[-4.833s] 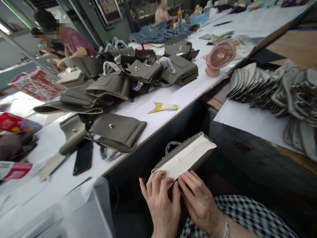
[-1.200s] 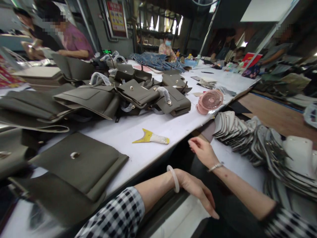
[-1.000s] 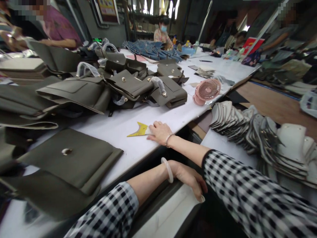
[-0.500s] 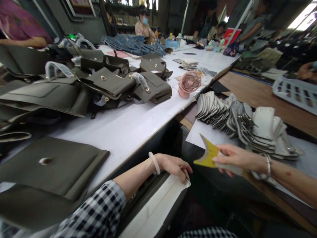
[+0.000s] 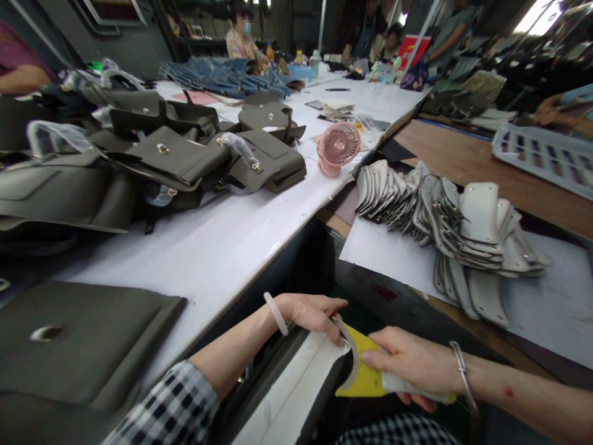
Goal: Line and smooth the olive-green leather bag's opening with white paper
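Observation:
My left hand (image 5: 311,314), with a white bangle at the wrist, is closed over the far end of a dark bag piece with a long white strip (image 5: 290,389) on its face. My right hand (image 5: 401,361) grips a yellow tool (image 5: 365,364) with a concave curved edge and a pale wrapped handle. The tool's upper tip is beside my left fingers, and its curved edge faces the end of the white strip. A grey-green flap with a metal clasp (image 5: 92,346) lies on the white table at the left.
Grey-green bags (image 5: 176,154) are heaped on the white table (image 5: 222,247). A pink fan (image 5: 338,148) stands at its edge. Stacked pale pieces (image 5: 479,213) lie at the right, near a plastic crate (image 5: 546,154). Several people are around the tables.
My right hand has brought the yellow tool down and left, up to the end of the white strip. My left hand remains on that end. The view has shifted slightly.

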`<move>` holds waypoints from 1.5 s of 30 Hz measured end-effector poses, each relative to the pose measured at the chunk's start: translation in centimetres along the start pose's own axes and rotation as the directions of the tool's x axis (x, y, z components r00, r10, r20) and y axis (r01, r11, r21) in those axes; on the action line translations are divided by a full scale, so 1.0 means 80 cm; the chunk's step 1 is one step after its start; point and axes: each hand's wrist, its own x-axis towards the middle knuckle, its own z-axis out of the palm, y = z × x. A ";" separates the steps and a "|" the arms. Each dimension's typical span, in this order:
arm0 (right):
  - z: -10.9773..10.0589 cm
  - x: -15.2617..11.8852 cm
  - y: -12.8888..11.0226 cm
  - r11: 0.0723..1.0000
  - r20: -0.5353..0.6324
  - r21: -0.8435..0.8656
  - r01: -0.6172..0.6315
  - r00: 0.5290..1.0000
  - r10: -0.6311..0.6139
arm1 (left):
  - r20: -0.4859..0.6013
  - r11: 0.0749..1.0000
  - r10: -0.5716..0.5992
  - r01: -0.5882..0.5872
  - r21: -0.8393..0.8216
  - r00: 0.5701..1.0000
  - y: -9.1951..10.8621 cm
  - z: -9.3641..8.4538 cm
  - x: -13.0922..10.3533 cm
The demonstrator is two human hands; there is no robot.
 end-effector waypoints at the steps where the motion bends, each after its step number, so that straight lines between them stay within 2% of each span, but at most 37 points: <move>1: 0.000 0.001 0.001 1.000 0.002 0.008 0.004 1.000 -0.004 | 0.003 1.000 -0.002 0.002 0.000 1.000 0.000 0.000 0.000; 16: 0.013 0.009 0.003 0.990 0.044 0.135 -0.030 0.999 0.024 | 0.013 1.000 -0.022 0.022 0.001 1.000 0.017 -0.001 -0.010; 21: 0.022 0.012 0.007 0.978 0.047 0.193 -0.075 0.997 0.068 | 0.003 0.999 -0.018 0.017 0.033 1.000 0.017 -0.001 -0.011; 25: 0.032 0.013 0.008 0.965 0.053 0.255 -0.058 0.998 0.046 | -0.002 1.000 0.000 0.000 0.025 1.000 0.017 -0.001 -0.011; 32: 0.048 0.019 0.009 0.926 0.043 0.358 -0.123 0.992 0.115 | -0.006 0.999 0.008 -0.009 -0.039 1.000 0.013 0.001 -0.010; 40: 0.063 0.021 0.014 0.897 0.006 0.434 -0.080 0.996 0.086 | -0.058 0.988 0.012 -0.021 -0.154 0.998 0.005 0.006 -0.008; 45: 0.073 0.025 0.007 0.871 -0.015 0.487 -0.069 0.996 0.087 | -0.068 0.980 0.014 -0.027 -0.195 0.998 0.006 0.008 -0.010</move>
